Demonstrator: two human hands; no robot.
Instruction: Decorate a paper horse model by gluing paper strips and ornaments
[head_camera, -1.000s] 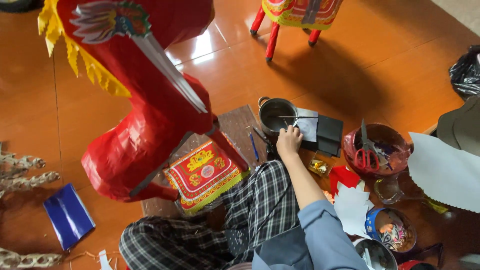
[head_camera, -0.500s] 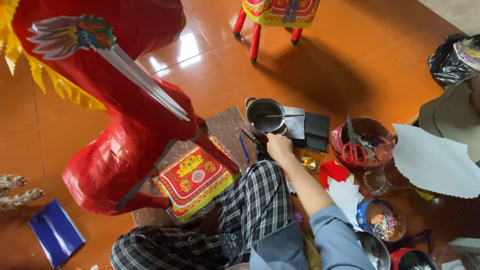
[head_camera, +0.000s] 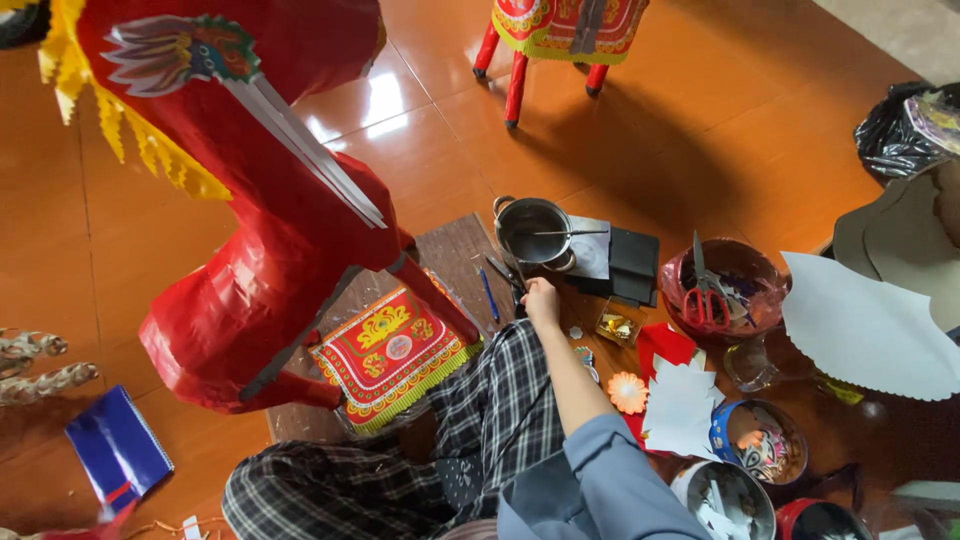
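Observation:
My right hand rests on the floor mat just below a small metal pot that has a thin stick lying across its rim. The fingers are curled around what looks like a thin dark tool pointing toward the pot. A blue pen lies just left of the hand. My blue sleeve and plaid trouser leg run up from the bottom. My left hand is out of view.
A large red paper horse figure stands at the left over a red-and-gold decorated panel. Black sheets, a bowl holding red scissors, white paper cutouts, tins and a blue notebook lie around. A red-legged figure stands behind.
My right hand has stayed beside the pot, shifting only slightly. The view has swung, so the red horse figure fills more of the left side.

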